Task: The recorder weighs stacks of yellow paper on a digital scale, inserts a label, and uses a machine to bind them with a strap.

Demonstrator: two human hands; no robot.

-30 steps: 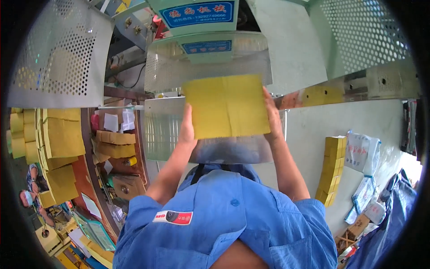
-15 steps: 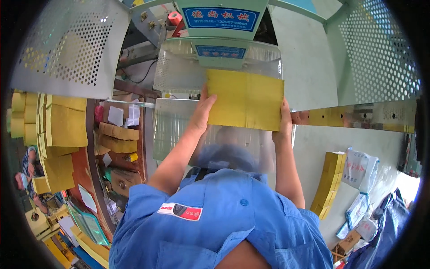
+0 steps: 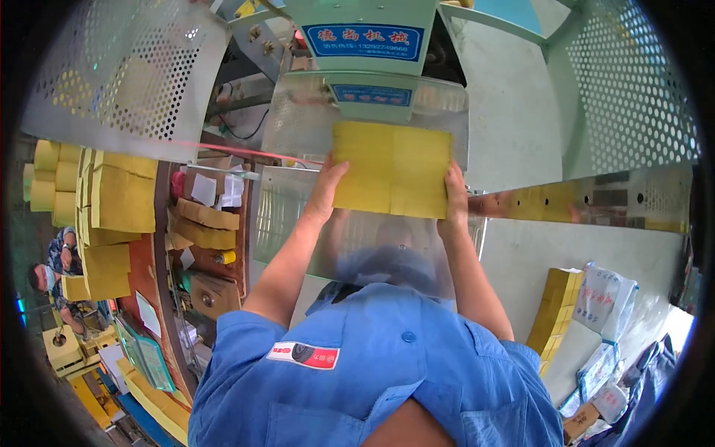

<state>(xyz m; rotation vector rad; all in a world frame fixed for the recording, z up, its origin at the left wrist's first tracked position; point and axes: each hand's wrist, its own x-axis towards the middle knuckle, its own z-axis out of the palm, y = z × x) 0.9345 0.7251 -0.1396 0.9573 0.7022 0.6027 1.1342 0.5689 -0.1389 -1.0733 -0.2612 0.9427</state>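
A yellow rectangular block of paper sheets (image 3: pixel 392 170), with a faint crease down its middle, is held level in front of me over a shiny metal table (image 3: pixel 287 216). My left hand (image 3: pixel 325 190) grips its left edge, thumb on top. At the right edge my right hand (image 3: pixel 454 195) is closed on it the same way. The fingers beneath are hidden. Just beyond the paper stands a pale green machine (image 3: pixel 365 15) with a blue label plate and a clear cover.
Perforated metal guards (image 3: pixel 134 82) flank the machine. A metal bar (image 3: pixel 581 201) juts out at right. Stacked yellow paper bundles (image 3: pixel 123 194) stand at left, near a seated person (image 3: pixel 63 261). Another yellow stack (image 3: pixel 555 313) and white wrapped packages (image 3: pixel 605 298) are on the floor at right.
Both hands and the yellow paper have shifted slightly left in the picture. A thin red line now crosses below the left guard. The view itself has moved a little.
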